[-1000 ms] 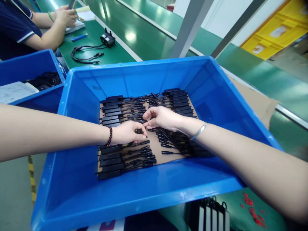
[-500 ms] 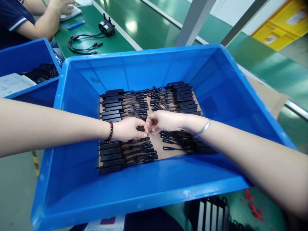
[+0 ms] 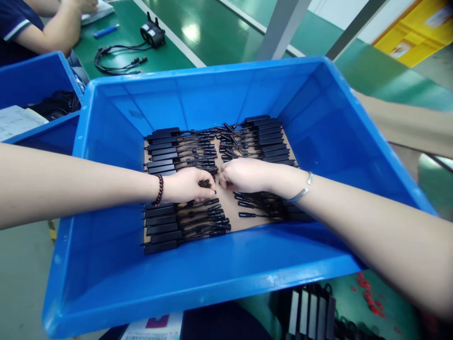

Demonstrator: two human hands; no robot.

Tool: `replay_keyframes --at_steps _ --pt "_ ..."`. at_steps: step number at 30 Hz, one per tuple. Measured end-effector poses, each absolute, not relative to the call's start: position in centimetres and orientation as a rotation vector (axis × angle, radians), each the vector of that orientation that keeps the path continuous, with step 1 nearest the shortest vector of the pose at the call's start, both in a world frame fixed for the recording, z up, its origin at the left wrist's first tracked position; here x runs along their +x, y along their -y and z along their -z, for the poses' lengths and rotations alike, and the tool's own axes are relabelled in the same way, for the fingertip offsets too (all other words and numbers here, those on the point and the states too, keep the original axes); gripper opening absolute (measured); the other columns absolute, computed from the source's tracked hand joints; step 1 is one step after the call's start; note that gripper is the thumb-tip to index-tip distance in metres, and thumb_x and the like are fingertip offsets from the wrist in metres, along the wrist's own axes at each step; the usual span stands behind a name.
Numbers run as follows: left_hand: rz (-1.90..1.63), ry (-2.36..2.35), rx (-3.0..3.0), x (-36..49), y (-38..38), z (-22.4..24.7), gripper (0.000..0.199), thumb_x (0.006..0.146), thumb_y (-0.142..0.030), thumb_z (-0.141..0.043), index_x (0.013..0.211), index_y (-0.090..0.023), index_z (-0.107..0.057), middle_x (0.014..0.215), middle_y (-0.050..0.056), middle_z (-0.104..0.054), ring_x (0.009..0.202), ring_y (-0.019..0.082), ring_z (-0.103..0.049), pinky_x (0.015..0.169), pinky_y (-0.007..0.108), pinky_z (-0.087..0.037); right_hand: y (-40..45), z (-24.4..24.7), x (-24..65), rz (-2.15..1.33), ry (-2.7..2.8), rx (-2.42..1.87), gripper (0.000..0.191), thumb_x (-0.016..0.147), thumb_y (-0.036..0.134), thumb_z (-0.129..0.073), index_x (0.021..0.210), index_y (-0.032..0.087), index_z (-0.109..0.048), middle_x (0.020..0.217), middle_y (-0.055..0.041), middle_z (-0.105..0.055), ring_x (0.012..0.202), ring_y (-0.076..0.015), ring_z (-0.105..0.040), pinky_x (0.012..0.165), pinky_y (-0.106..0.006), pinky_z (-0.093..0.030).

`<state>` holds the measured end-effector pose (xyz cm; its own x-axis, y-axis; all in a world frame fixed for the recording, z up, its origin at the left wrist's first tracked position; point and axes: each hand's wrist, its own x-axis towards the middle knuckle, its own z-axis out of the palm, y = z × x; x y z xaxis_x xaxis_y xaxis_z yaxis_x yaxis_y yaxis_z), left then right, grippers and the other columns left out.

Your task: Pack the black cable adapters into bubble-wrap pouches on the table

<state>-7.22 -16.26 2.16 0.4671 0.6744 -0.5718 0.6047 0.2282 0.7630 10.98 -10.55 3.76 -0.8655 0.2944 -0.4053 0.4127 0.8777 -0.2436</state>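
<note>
A large blue bin holds two rows of black cabled modules on a brown cardboard sheet. In the left row, my left hand is closed around black cable connectors, whose ends show between thumb and fingers. Just right of it, over the middle of the cardboard, my right hand has its fingers pinched together; what they hold, if anything, is hidden. A small gap parts the two hands. Modules of the left row lie with their cables pointing inward, as do those of the right row.
A second blue bin with black cables stands at the left. Beyond it, a person's arm rests on a green table with a cabled black device. Below the bin are more modules and red rings.
My hands have drawn slightly apart, opening a small gap between them. The whole view has shifted a little, and the brown sheet behind the bin at the right looks different.
</note>
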Motion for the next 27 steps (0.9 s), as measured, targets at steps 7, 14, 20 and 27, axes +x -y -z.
replay_keyframes --at_steps 7,14,20,27 --pt "-0.079 -1.207 1.43 -7.1 16.2 -2.3 0.022 0.073 -0.034 -0.059 0.087 -0.017 -0.057 0.065 0.0 -0.061 0.059 0.011 -0.058 0.057 0.023 -0.047 11.6 -3.4 9.9 0.114 -2.645 0.49 0.024 0.08 0.007 -0.043 0.082 0.011 -0.067 0.084 -0.0126 -0.066 0.072 -0.0228 -0.064 0.056 -0.028 -0.042" --pt "-0.127 -1.207 1.367 -7.2 16.2 -2.4 0.018 0.073 -0.023 -0.059 0.09 -0.016 -0.057 0.068 0.0 -0.062 0.064 0.012 -0.062 0.063 0.024 -0.05 11.9 -2.7 10.1 0.112 -2.675 0.418 0.026 0.082 0.006 -0.039 0.085 0.007 -0.065 0.091 -0.0178 -0.064 0.077 -0.0248 -0.063 0.063 -0.032 -0.043" --pt "-0.179 -1.277 1.259 -7.0 16.3 -2.3 0.011 0.076 -0.013 -0.054 0.086 -0.015 -0.051 0.075 0.001 -0.061 0.066 0.013 -0.063 0.062 0.028 -0.054 10.2 -2.8 10.7 0.619 -2.741 0.707 0.015 0.081 0.02 -0.046 0.084 0.014 -0.059 0.081 -0.0081 -0.062 0.064 -0.0144 -0.055 0.057 -0.024 -0.038" --pt "-0.222 -1.28 1.173 -6.9 16.3 -2.4 0.008 0.078 -0.01 -0.052 0.083 -0.015 -0.048 0.076 -0.001 -0.056 0.064 0.012 -0.063 0.059 0.028 -0.056 10.8 -2.9 10.2 1.149 -2.584 0.9 0.012 0.081 0.025 -0.047 0.08 0.017 -0.055 0.065 0.001 -0.054 0.055 -0.0091 -0.043 0.05 -0.02 -0.031"
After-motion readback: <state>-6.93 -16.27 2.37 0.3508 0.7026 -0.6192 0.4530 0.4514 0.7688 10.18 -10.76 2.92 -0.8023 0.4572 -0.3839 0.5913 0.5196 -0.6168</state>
